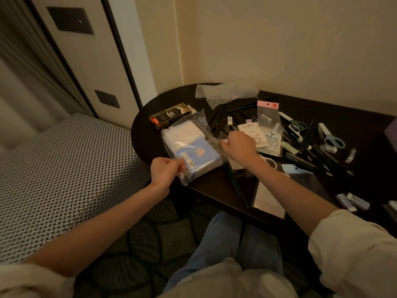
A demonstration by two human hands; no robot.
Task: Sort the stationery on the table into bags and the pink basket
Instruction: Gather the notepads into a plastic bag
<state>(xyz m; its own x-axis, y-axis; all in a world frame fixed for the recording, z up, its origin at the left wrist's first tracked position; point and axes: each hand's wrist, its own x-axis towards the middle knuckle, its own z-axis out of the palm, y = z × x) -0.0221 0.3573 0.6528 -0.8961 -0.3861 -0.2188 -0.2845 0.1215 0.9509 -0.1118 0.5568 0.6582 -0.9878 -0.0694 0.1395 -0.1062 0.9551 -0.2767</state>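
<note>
Both hands, left and right, pinch a crinkled clear bag of blue-and-white packets; behind it, a dark table in a cream-walled corner.

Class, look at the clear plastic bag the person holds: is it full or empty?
Full. The clear plastic bag shows blue and white packs through its film, gripped by the left hand and right hand.

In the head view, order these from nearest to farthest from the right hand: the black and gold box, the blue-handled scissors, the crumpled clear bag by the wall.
From the right hand:
1. Crumpled clear bag, behind it by the wall.
2. Black and gold box, to its left.
3. Blue-handled scissors, far right.
The first two are close; the scissors are clearly farthest.
</note>
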